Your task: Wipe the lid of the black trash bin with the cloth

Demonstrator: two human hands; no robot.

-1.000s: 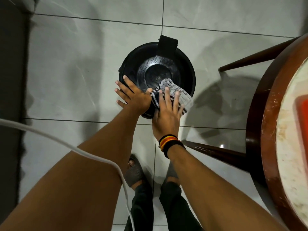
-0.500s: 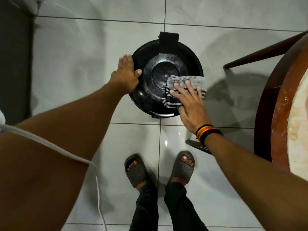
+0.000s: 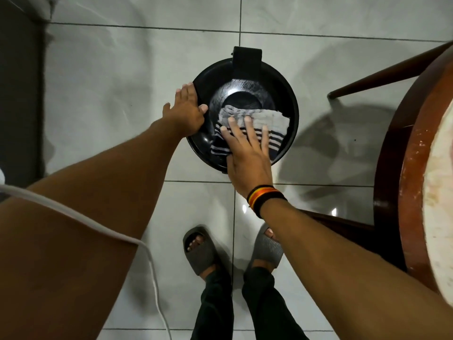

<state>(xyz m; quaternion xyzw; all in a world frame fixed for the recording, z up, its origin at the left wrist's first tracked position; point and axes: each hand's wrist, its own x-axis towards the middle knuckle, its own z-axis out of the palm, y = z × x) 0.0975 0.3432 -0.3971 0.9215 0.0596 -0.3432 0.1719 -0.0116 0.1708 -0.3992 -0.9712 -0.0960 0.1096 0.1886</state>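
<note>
Striped cloth under flat right hand

No readable text, label, brand, number or sign to be found, none made out on the black trash bin lid, none on the striped cloth, none on the wristband

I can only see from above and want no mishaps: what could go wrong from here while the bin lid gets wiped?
1. The right hand presses the cloth flat, without a grip; it may slide off the lid.
2. Only the left hand at the rim steadies the bin, so hard strokes could shift it on the tiled floor.
3. The white cord across the left arm might snag.
</note>
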